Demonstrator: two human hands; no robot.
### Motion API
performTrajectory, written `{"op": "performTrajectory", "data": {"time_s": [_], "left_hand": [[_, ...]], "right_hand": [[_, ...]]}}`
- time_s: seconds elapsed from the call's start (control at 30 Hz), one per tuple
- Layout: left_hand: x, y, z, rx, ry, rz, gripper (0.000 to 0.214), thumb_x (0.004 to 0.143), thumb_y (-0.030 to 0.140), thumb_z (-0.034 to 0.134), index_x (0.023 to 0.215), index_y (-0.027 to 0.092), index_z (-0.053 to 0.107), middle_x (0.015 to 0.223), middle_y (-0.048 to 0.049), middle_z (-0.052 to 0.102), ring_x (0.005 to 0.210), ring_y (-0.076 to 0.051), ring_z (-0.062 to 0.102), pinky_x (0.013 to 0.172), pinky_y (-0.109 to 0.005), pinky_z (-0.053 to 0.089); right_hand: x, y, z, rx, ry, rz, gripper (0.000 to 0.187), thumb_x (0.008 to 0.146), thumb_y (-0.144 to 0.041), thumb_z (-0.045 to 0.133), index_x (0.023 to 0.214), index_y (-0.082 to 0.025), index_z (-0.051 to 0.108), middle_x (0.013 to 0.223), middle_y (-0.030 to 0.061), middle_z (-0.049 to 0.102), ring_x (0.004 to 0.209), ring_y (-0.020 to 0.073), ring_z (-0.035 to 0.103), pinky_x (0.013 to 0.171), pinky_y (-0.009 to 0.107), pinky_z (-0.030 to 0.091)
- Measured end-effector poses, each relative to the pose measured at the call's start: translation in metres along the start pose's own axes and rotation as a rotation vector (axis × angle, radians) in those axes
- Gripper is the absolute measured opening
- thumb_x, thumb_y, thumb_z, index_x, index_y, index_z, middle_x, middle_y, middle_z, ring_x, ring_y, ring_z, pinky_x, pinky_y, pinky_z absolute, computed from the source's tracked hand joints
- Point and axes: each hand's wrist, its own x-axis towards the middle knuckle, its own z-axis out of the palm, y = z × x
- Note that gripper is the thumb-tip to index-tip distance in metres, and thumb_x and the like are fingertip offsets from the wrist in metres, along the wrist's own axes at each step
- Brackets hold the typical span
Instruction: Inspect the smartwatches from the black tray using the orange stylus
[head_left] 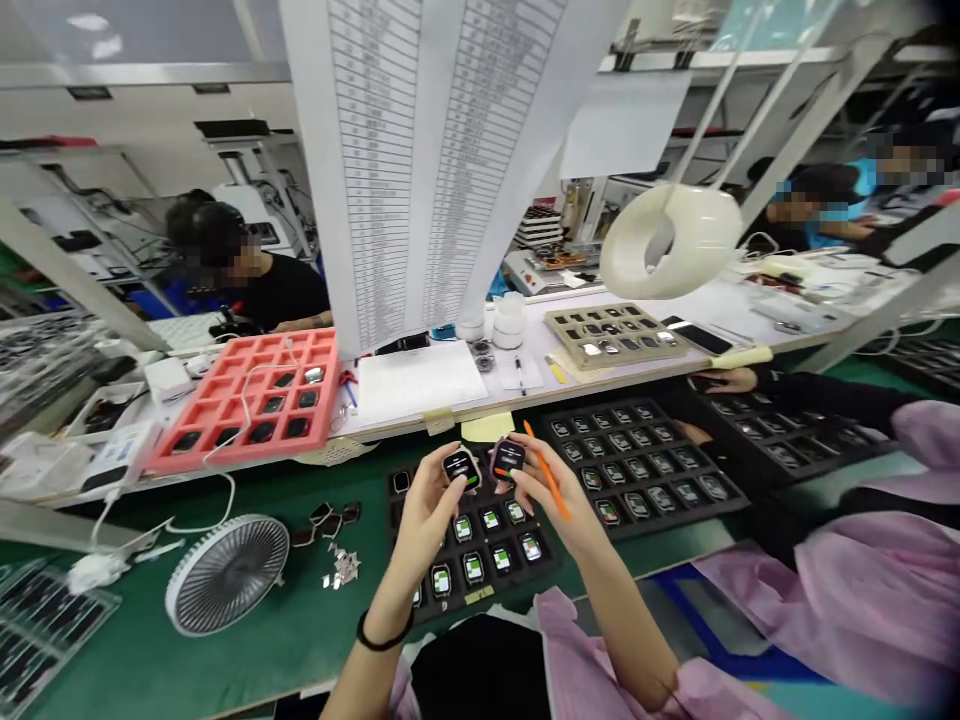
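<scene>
My left hand (427,515) and my right hand (551,490) are raised side by side at centre, just apart, both gripping, with fingers (439,498) curled inward. My left forearm (382,625) and my right forearm (607,610) rise from the near edge, converging toward the far side.

Green-matted workbench (247,655), lower level: black tray of smartwatches (487,582), front centre; two more black trays (675,510), right, rows of watches; clear tray (45,620), far left corner; white desk fan (227,575), lying tilted; dark watch cases (322,522) and small metal parts (343,568), loose, beside fan.

White raised shelf (525,395), behind: red compartment tray (240,400); white paper sheets (420,380); beige compartment tray (615,335); smartphone (697,337).
</scene>
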Motion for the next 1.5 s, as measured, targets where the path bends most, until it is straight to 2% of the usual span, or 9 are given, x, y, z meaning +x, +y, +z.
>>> {"op": "performTrajectory", "data": {"time_s": [0.2,0.4,0.53,0.73,0.93,1.07,1.13,1.3,1.5], "left_hand": [[0.000,-0.004,0.001,-0.037,0.007,0.004,0.044,0.084,0.036,0.063,0.124,0.022,0.051,0.116,-0.0086,0.060,0.101,-0.021,0.059,0.080,-0.030,0.050],[0.001,-0.003,0.001,-0.031,0.007,0.002,0.040,0.087,0.039,0.058,0.123,0.022,0.052,0.115,-0.0082,0.060,0.090,-0.017,0.059,0.072,-0.027,0.049],[0.001,-0.002,0.002,-0.016,0.031,0.000,0.036,0.089,0.041,0.055,0.119,0.023,0.055,0.099,-0.0047,0.061,0.063,-0.010,0.049,0.059,-0.023,0.044],[0.000,0.002,0.004,0.002,0.055,-0.033,0.035,0.089,0.045,0.053,0.115,0.022,0.059,0.086,-0.0009,0.059,0.056,-0.009,0.042,0.057,-0.023,0.041],[-0.001,0.002,0.003,0.013,0.079,-0.070,0.032,0.088,0.047,0.053,0.100,0.020,0.066,0.077,-0.0008,0.059,0.057,-0.010,0.044,0.051,-0.022,0.035],[0.000,-0.001,0.003,0.025,0.042,-0.060,0.033,0.089,0.044,0.053,0.110,0.021,0.063,0.079,-0.0006,0.060,0.053,-0.009,0.042,0.051,-0.022,0.036],[0.000,-0.004,0.003,0.014,0.010,-0.049,0.037,0.088,0.042,0.055,0.119,0.023,0.057,0.092,-0.0031,0.064,0.057,-0.009,0.047,0.052,-0.022,0.039],[0.001,-0.007,0.005,-0.036,-0.025,-0.036,0.047,0.083,0.036,0.064,0.126,0.024,0.049,0.127,-0.0091,0.057,0.097,-0.019,0.061,0.068,-0.024,0.049],[0.002,-0.001,0.007,-0.031,0.061,-0.088,0.033,0.086,0.043,0.058,0.110,0.020,0.059,0.102,-0.0082,0.066,0.078,-0.016,0.061,0.055,-0.022,0.045]], "right_hand": [[-0.002,-0.001,0.005,-0.064,-0.001,0.006,0.039,0.084,-0.031,0.066,0.120,-0.025,0.052,0.108,0.0082,0.063,0.069,0.0143,0.062,0.044,0.023,0.040],[-0.001,-0.001,0.007,-0.068,0.020,0.008,0.034,0.084,-0.038,0.064,0.114,-0.024,0.056,0.103,0.0067,0.064,0.061,0.0114,0.058,0.044,0.024,0.039],[-0.002,-0.002,0.008,-0.072,0.041,0.016,0.031,0.084,-0.039,0.065,0.111,-0.024,0.058,0.098,0.0051,0.063,0.061,0.0117,0.059,0.043,0.023,0.038],[-0.003,-0.004,0.010,-0.066,0.048,0.035,0.028,0.081,-0.036,0.069,0.105,-0.024,0.061,0.089,0.0024,0.063,0.059,0.0106,0.056,0.047,0.023,0.042],[-0.002,-0.001,0.008,-0.091,0.082,0.049,0.028,0.085,-0.044,0.062,0.102,-0.022,0.063,0.073,0.0005,0.060,0.050,0.0109,0.055,0.038,0.022,0.029],[-0.003,0.000,0.006,-0.098,0.070,0.047,0.028,0.086,-0.043,0.061,0.106,-0.023,0.062,0.081,0.0022,0.062,0.051,0.0106,0.056,0.039,0.022,0.029],[-0.003,0.000,0.005,-0.086,0.057,0.046,0.031,0.085,-0.042,0.062,0.110,-0.024,0.060,0.088,0.0037,0.063,0.054,0.0110,0.056,0.040,0.022,0.031],[-0.002,0.000,0.002,-0.067,0.000,0.064,0.041,0.079,-0.035,0.071,0.115,-0.027,0.054,0.111,0.0078,0.062,0.072,0.0162,0.064,0.043,0.021,0.036],[-0.003,-0.003,0.004,-0.104,0.056,0.044,0.031,0.082,-0.038,0.067,0.108,-0.024,0.059,0.093,0.0038,0.063,0.055,0.0103,0.056,0.043,0.022,0.038]]}}
